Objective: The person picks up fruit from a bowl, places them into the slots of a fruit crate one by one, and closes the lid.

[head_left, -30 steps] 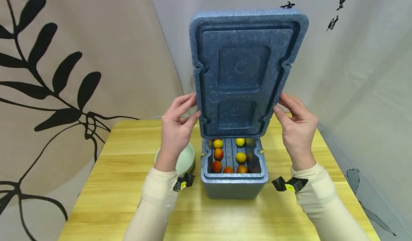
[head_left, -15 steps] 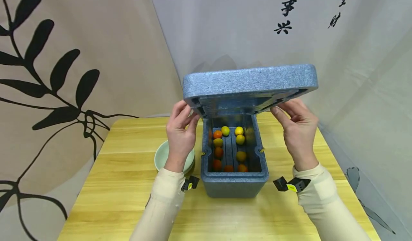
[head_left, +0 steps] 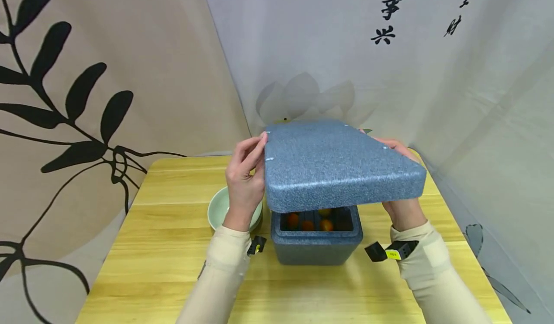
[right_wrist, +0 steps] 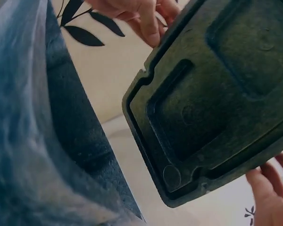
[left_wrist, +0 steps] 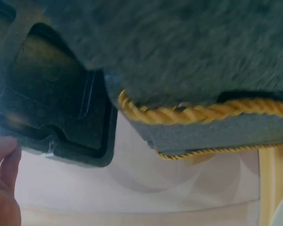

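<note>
A blue-grey foam lid [head_left: 337, 165] is held tilted above the matching foam box [head_left: 316, 252], its top facing me. My left hand [head_left: 245, 187] pinches its left edge between thumb and fingers. My right hand [head_left: 404, 211] grips the opposite edge, partly hidden under the lid. In the right wrist view, the recessed underside of the lid [right_wrist: 193, 108] shows between the left hand [right_wrist: 148, 16] and the right hand [right_wrist: 271, 193]. Several small orange and yellow fruits [head_left: 326, 225] lie inside the box; the lid covers the rear ones.
Left of the box, a pale green bowl [head_left: 216, 208] stands on the wooden table [head_left: 173, 247], partly behind my left wrist. A yellow braided rope [left_wrist: 198, 114] runs along the box's side in the left wrist view. Printed cloth [head_left: 182, 64] hangs behind the table.
The lid has swung from nearly upright, underside toward me, down over the box, so its top now shows. Both hands have kept hold of it; most fruits are now covered from view.
</note>
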`<state>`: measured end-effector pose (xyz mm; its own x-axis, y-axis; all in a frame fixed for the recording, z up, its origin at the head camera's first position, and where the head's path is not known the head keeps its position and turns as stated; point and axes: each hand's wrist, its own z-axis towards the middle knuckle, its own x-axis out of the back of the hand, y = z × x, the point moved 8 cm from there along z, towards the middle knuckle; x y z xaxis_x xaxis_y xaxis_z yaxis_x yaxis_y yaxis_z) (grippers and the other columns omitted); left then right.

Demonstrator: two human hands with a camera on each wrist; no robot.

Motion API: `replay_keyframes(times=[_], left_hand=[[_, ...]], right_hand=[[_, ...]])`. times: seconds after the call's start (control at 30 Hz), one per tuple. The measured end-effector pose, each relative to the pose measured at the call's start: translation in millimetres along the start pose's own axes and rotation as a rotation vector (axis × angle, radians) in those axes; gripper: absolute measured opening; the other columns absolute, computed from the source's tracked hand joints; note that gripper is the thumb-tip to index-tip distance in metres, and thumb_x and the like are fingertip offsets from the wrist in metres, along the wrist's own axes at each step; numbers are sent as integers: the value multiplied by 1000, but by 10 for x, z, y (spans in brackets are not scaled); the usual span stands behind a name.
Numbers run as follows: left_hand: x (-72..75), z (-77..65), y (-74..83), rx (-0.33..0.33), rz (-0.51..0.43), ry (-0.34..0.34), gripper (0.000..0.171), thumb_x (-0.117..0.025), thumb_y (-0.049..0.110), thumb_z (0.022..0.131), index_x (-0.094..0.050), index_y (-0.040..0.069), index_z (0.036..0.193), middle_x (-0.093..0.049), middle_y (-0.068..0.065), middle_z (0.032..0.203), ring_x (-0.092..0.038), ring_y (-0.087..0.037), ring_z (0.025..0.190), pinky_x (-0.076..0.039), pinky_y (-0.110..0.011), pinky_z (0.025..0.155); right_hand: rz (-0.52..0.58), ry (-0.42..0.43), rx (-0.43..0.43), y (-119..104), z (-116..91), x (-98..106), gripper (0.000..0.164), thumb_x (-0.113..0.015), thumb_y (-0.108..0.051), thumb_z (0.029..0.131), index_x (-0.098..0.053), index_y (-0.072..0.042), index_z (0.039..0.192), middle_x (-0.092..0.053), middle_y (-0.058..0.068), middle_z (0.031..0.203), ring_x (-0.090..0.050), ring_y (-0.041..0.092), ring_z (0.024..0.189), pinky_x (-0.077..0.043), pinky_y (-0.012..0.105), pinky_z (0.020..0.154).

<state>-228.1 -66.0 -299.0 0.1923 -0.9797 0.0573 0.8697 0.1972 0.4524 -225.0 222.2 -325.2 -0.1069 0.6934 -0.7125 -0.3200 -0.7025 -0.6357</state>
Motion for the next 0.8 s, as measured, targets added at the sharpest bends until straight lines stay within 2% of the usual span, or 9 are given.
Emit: replay_keyframes(times=[0.07, 0.13, 0.17, 0.27, 0.4, 0.5, 0.57, 0.7, 0.8], left_hand=[[2, -15, -11, -3, -3, 6, 33, -63, -19, 86, -69, -6, 115, -63, -19, 113, -63, -33, 106, -56, -36, 86], [-2, -37, -43, 18, -45, -15, 32, -62, -21, 85, -69, -8, 114, -63, -21, 114, -62, -35, 110, -54, -38, 89], [-4, -50, -61, 36, -79, -28, 32, -61, -22, 85, -68, -9, 114, -63, -21, 114, -61, -36, 111, -53, -39, 91], [-12, -97, -102, 86, -193, -91, 31, -54, -20, 90, -63, -13, 119, -60, -26, 122, -54, -40, 121, -48, -41, 97], [-45, -146, -123, 129, -233, -191, 37, -47, 9, 104, -52, -14, 132, -50, -27, 138, -42, -40, 133, -39, -45, 107], [-86, -191, -147, 161, -206, -271, 60, -44, 38, 106, -46, -13, 138, -42, -24, 146, -37, -36, 137, -33, -45, 111], [-111, -237, -174, 195, -215, -321, 70, -43, 47, 104, -42, -12, 140, -37, -22, 149, -33, -34, 139, -30, -44, 113], [-141, -337, -215, 257, -294, -388, 72, -46, 48, 103, -38, -12, 143, -29, -22, 154, -25, -33, 143, -27, -45, 114], [-160, -393, -232, 287, -363, -422, 69, -49, 43, 102, -37, -11, 144, -24, -23, 156, -20, -33, 145, -23, -46, 115]], right_hand=[[39, -13, -79, 37, 9, 4, 31, -38, 5, 102, -68, 10, 97, -70, 16, 101, -66, 16, 73, -56, 23, 61], [-10, -4, -106, 33, 24, 20, 31, -38, 4, 102, -68, 12, 96, -70, 19, 105, -70, 20, 80, -57, 25, 60], [-72, -18, -97, 20, 20, 22, 28, -42, 3, 102, -68, 11, 97, -70, 18, 107, -70, 21, 84, -58, 26, 61], [-380, -30, -8, -55, -9, 61, 19, -54, -2, 100, -70, 6, 99, -70, 14, 113, -65, 24, 107, -57, 24, 73], [-520, -42, -53, -19, -56, 129, 25, -63, -9, 97, -69, 6, 116, -69, 11, 117, -63, 20, 104, -54, 22, 76], [-539, -56, -84, 16, -86, 178, 29, -62, -9, 97, -66, 6, 122, -67, 10, 120, -60, 19, 107, -52, 22, 79], [-542, -73, -98, 38, -106, 194, 31, -61, -9, 98, -63, 6, 125, -64, 10, 125, -56, 20, 113, -51, 22, 84], [-532, -126, -109, 76, -131, 188, 35, -58, -6, 99, -57, 9, 131, -59, 10, 134, -47, 21, 128, -46, 22, 96], [-470, -192, -108, 104, -154, 168, 37, -53, 2, 100, -50, 14, 134, -52, 14, 141, -39, 23, 137, -40, 24, 105]])
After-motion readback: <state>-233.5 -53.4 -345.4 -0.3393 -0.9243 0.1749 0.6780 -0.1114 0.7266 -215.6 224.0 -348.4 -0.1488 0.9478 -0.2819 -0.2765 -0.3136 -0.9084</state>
